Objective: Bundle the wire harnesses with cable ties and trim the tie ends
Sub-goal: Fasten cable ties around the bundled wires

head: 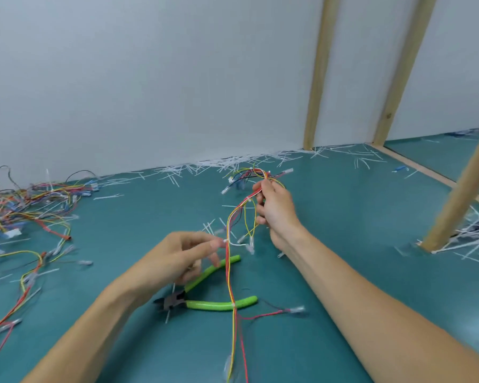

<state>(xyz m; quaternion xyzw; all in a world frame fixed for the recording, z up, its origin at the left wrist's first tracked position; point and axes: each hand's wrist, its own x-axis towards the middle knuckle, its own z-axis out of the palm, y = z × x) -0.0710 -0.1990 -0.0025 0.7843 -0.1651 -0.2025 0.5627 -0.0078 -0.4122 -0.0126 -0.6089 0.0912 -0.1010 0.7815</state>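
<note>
- Red, yellow and black wires make up the wire harness (231,244) strung between your hands; it runs from the far loops down toward you and off the bottom edge of the view.
- Your right hand (274,208) is raised and curled round the upper part of the harness, fingers closed on the wires just below a tangle of loops with white connectors.
- Your left hand (186,255) sits lower and nearer, thumb and fingertips pinching a small white cable tie (225,240) right at the harness; motion blur hides the exact grip.
- The two hands are apart, one above the other along the same bundle.
- Under your left hand, green-handled flush cutters (219,304) lie on the teal bench (329,230), handles spread, dark jaws pointing left; the harness crosses over both handles.
- To your far left lies a pile of harnesses (25,205), loose and multicoloured.
- White trimmed tie ends (233,161) litter the bench along the white back wall (150,78).
- More trimmings gather round a wooden post (454,205) at your right.
</note>
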